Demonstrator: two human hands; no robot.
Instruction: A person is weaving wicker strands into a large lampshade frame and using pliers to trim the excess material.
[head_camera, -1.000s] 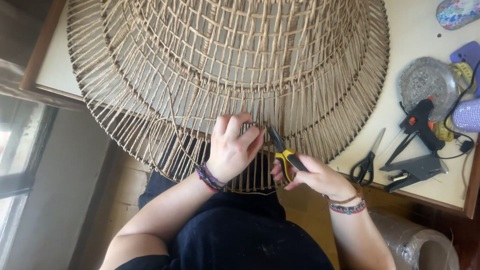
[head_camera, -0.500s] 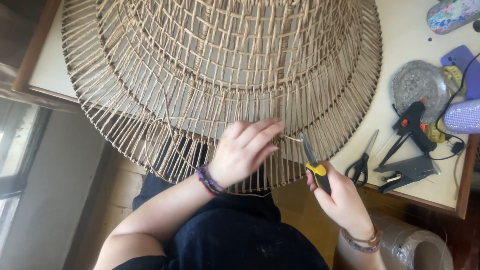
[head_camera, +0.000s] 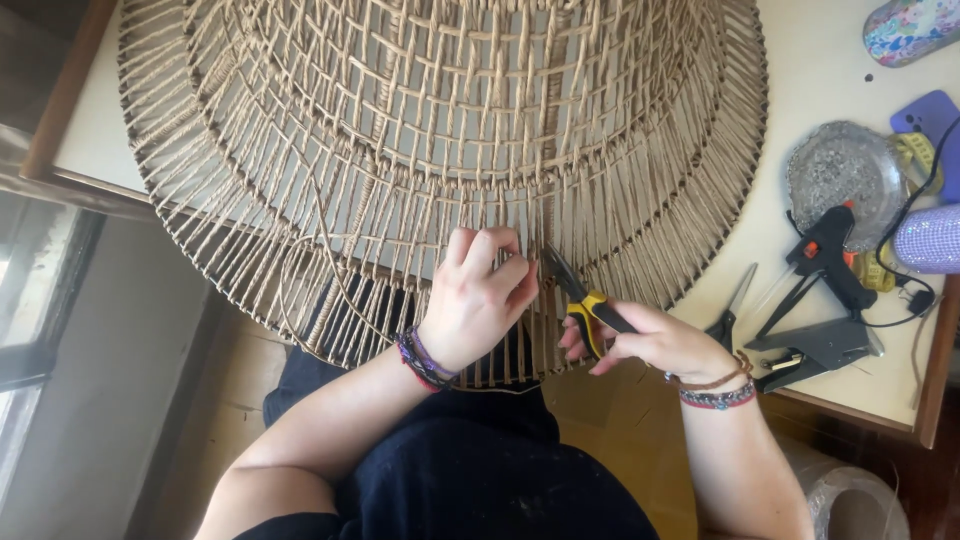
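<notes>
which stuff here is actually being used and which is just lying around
In use:
woven cord frame
yellow-handled cutters
left hand
right hand

Lying about:
glue gun
scissors
stapler
silver dish
purple phone

- Large woven frame lies on the table, near rim overhanging the edge above the person's lap.
- Left hand rests on the near rim, fingers curled over the cords; bracelets at the wrist.
- Right hand grips cutters with yellow-and-black handles; blades point up-left, tip at the cords just beside the left fingers.
- On the table, right of the frame: scissors, glue gun, silver dish.
</notes>
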